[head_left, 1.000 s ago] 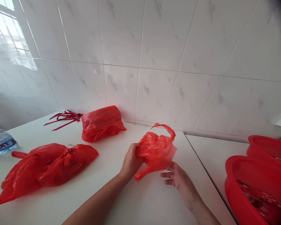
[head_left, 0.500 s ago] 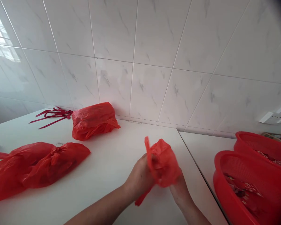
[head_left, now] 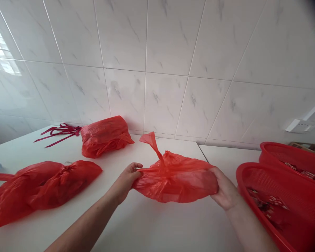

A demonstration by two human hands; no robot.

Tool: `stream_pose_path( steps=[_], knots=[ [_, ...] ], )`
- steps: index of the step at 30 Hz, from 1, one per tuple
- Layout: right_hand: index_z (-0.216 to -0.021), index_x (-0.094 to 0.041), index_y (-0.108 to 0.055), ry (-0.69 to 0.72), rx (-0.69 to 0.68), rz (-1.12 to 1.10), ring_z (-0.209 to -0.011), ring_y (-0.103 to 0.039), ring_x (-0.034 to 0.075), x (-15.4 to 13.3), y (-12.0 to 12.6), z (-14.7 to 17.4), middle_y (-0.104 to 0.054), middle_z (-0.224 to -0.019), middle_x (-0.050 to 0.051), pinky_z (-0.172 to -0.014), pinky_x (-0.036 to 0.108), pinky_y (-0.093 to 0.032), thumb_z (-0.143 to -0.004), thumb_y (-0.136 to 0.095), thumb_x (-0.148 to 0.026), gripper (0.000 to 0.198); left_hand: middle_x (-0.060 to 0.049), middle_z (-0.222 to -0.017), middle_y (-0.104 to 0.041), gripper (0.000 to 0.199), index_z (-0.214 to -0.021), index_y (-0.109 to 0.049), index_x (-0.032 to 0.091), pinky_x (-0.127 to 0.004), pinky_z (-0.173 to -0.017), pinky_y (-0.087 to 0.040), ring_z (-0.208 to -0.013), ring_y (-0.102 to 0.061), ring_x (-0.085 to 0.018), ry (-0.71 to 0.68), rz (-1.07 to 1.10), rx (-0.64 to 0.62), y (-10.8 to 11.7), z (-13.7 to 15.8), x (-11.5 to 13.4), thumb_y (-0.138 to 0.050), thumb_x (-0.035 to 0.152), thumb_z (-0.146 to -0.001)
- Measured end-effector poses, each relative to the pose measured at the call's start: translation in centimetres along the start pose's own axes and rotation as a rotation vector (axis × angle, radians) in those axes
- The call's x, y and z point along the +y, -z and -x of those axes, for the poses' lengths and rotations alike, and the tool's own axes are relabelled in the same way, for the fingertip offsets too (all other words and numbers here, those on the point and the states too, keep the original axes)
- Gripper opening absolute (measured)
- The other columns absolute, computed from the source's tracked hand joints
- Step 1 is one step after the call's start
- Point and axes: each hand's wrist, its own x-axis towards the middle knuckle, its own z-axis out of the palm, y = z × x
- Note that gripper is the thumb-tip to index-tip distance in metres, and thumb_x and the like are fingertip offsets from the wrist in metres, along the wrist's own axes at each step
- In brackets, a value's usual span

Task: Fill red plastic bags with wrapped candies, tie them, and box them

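Facing you, grey-veined white tiled wall, bright window reflection upper left, white tabletop, wall socket right.

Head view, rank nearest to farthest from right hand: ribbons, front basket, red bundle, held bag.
1. Held bag: touching the right hand.
2. Front basket: to its right.
3. Red bundle: left, by the wall.
4. Ribbons: farther left, past the bundle.

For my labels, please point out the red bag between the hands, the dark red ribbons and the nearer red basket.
red bag point(head_left: 174, 184), head view, its stretched middle
dark red ribbons point(head_left: 72, 130), head view, their bunched part
nearer red basket point(head_left: 283, 185), head view, its inner wall
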Motion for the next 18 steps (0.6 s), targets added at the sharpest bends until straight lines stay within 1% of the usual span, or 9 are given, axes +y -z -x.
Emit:
stream_pose_path(
  steps=[3, 5, 6, 8, 11, 13, 15, 16, 18],
  knots=[
    [-0.078, -0.017, -0.061, -0.022, -0.107, 0.289, -0.063, -0.055, 0.012, -1.4, -1.1, 0.8, -0.060, -0.072, 0.000, -0.054, 0.021, -0.044, -0.071, -0.063, -0.021, 0.009, -0.011, -0.127, -0.052, 0.047, -0.119, -0.049, 0.025, -0.041, -0.089, -0.045, -0.115, -0.051, -0.027, -0.569, -0.419, 0.135, 0.0, 2.1, 1.2, -0.063, 0.028, -0.074],
    [-0.082, -0.017, -0.061, -0.027, -0.147, 0.439, -0.066, -0.056, 0.013, -1.7, -2.3, 1.0, -0.061, -0.076, 0.001, -0.055, 0.022, -0.043, -0.072, -0.061, -0.023, 0.011, -0.010, -0.137, -0.043, 0.055, -0.124, -0.046, 0.029, -0.048, -0.102, -0.034, -0.127, -0.039, -0.030, -1.037, -0.720, 0.118, -1.3, 3.4, 1.7, -0.067, 0.031, -0.074],
    [-0.084, -0.018, -0.061, -0.023, -0.167, 0.500, -0.068, -0.057, 0.014, -1.8, -2.9, 0.9, -0.061, -0.078, 0.001, -0.056, 0.022, -0.043, -0.073, -0.060, -0.025, 0.013, -0.011, -0.139, -0.042, 0.060, -0.126, -0.045, 0.030, -0.050, -0.104, -0.031, -0.127, -0.039, -0.032, -1.158, -0.854, 0.044, -2.2, 3.7, 1.8, -0.069, 0.032, -0.072],
    [-0.091, -0.019, -0.060, -0.006, -0.209, 0.632, -0.068, -0.058, 0.015, -2.0, -3.8, 0.6, -0.062, -0.078, 0.001, -0.057, 0.024, -0.044, -0.074, -0.057, -0.026, 0.019, -0.012, -0.134, -0.048, 0.068, -0.130, -0.043, 0.030, -0.049, -0.099, -0.035, -0.119, -0.046, -0.033, -1.088, -1.042, -0.123, -3.8, 3.4, 1.5, -0.072, 0.030, -0.069],
    [-0.113, -0.022, -0.054, 0.128, -0.080, 0.936, -0.079, -0.061, 0.020, -2.2, -4.3, 0.4, -0.063, -0.096, 0.006, -0.064, 0.030, -0.048, -0.072, -0.060, -0.031, 0.043, -0.010, -0.099, -0.064, 0.060, -0.126, -0.051, 0.026, -0.043, -0.079, -0.044, -0.091, -0.059, -0.030, -0.640, -0.985, -0.107, -4.8, 1.1, 0.6, -0.065, 0.016, -0.068],
    [-0.125, -0.024, -0.048, 0.405, 0.173, 1.174, -0.100, -0.057, 0.027, -1.9, -4.3, 1.2, -0.055, -0.119, 0.010, -0.075, 0.038, -0.049, -0.069, -0.064, -0.034, 0.059, -0.007, -0.079, -0.064, 0.042, -0.111, -0.060, 0.023, -0.038, -0.069, -0.042, -0.076, -0.059, -0.027, -0.493, -0.874, -0.048, -4.5, -0.6, -0.1, -0.058, 0.013, -0.071],
    [-0.124, -0.023, -0.050, 0.793, 0.382, 1.286, -0.111, -0.051, 0.029, -0.9, -4.5, 2.7, -0.052, -0.124, 0.012, -0.085, 0.041, -0.046, -0.073, -0.064, -0.033, 0.054, -0.005, -0.074, -0.062, 0.023, -0.092, -0.064, 0.023, -0.034, -0.063, -0.038, -0.070, -0.056, -0.024, -0.466, -0.786, -0.013, -3.9, -1.6, -0.6, -0.052, 0.015, -0.075],
    [-0.118, -0.022, -0.054, 0.964, 0.383, 1.287, -0.110, -0.052, 0.028, -0.1, -4.7, 3.6, -0.054, -0.119, 0.011, -0.087, 0.040, -0.045, -0.077, -0.059, -0.031, 0.042, -0.005, -0.072, -0.060, 0.016, -0.081, -0.064, 0.023, -0.032, -0.062, -0.037, -0.069, -0.054, -0.022, -0.453, -0.734, -0.007, -3.7, -1.8, -0.7, -0.050, 0.016, -0.076],
    [-0.110, -0.023, -0.057, 1.114, 0.181, 1.252, -0.102, -0.057, 0.023, 1.8, -5.2, 4.8, -0.060, -0.108, 0.009, -0.088, 0.036, -0.045, -0.086, -0.047, -0.024, 0.025, -0.003, -0.069, -0.057, 0.013, -0.065, -0.058, 0.022, -0.028, -0.057, -0.033, -0.064, -0.049, -0.018, -0.411, -0.612, -0.021, -3.6, -1.8, -0.8, -0.050, 0.018, -0.075]
  ],
)
